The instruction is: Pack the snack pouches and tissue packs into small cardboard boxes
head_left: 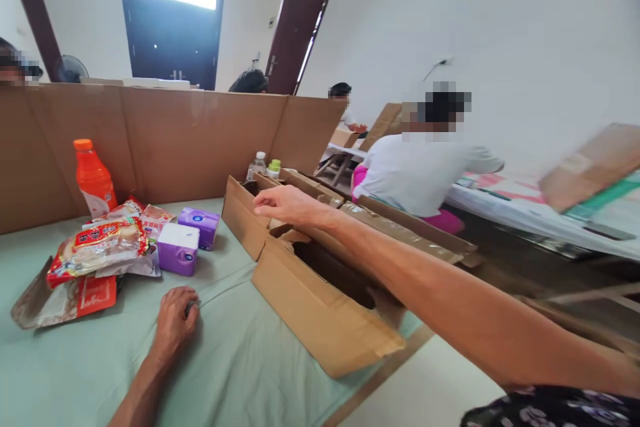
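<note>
Snack packets [100,243], beside purple tissue packs [179,248], on green cloth [225,347]. Your left hand [177,313]: low at the cloth, fingers curled, a small dark shape by the thumb; gripped or not, cannot tell. Your right hand [285,205]: fingers loosely extended, slightly bent, at the far end of the cardboard box; contact cannot be told. Cardboard box [305,303]: open-topped, long axis far left to near right; lies right of your left hand, beneath your right forearm.

This looks like a shared workroom: white wall [525,20], double door [173,40], cloth-covered worktop [225,367], cardboard screen [205,140], several people [410,173] about.
</note>
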Demonstrator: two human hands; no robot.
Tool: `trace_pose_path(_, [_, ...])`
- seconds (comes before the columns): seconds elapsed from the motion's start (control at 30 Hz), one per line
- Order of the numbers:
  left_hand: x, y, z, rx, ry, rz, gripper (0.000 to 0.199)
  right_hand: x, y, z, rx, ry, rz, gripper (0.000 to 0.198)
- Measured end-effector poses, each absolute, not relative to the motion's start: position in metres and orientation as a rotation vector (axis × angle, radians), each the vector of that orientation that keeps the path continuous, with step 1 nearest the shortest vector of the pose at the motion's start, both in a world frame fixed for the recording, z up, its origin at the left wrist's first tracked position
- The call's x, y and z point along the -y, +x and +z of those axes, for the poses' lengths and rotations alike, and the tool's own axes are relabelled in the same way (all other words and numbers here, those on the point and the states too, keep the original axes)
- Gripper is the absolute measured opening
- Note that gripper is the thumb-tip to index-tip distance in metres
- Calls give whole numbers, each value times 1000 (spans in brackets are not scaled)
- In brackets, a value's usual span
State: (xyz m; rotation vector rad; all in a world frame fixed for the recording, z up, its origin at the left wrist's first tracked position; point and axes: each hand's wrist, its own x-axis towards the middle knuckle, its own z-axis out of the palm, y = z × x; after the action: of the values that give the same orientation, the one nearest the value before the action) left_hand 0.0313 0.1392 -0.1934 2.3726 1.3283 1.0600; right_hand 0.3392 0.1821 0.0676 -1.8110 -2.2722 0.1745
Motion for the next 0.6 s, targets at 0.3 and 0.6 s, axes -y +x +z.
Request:
trace_pose_path(0.3, [-142,27,-184,-1321,2490,1099,26,-187,447,46,1866,-2009,34,23])
trace_pose_path(0.6, [-145,21,-184,-1289,2615,1122,25,-192,495,23,1585,-2005,-11,35])
